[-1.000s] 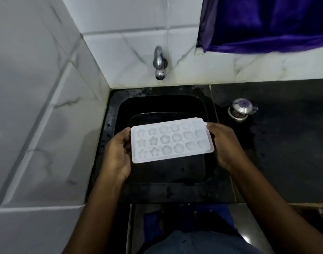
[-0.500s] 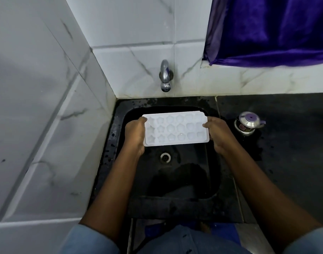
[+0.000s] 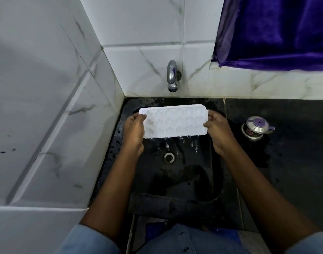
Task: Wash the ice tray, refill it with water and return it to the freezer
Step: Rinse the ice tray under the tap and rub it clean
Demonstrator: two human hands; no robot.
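A white ice tray (image 3: 173, 121) with star and round moulds is held over the black sink (image 3: 175, 176), just below the chrome tap (image 3: 172, 76). My left hand (image 3: 134, 130) grips its left end and my right hand (image 3: 218, 128) grips its right end. The tray tilts toward me and water drips off its near edge into the sink. The drain (image 3: 169, 157) lies beneath the tray. No water stream shows at the tap.
White marble-look tiles form the wall on the left and behind the sink. A small steel pot with a purple lid (image 3: 256, 127) stands on the wet black counter (image 3: 294, 153) to the right. A purple curtain (image 3: 278, 30) hangs at the upper right.
Both hands have carried the tray away from me, toward the tap, and tilted it. Water now spills off its near edge.
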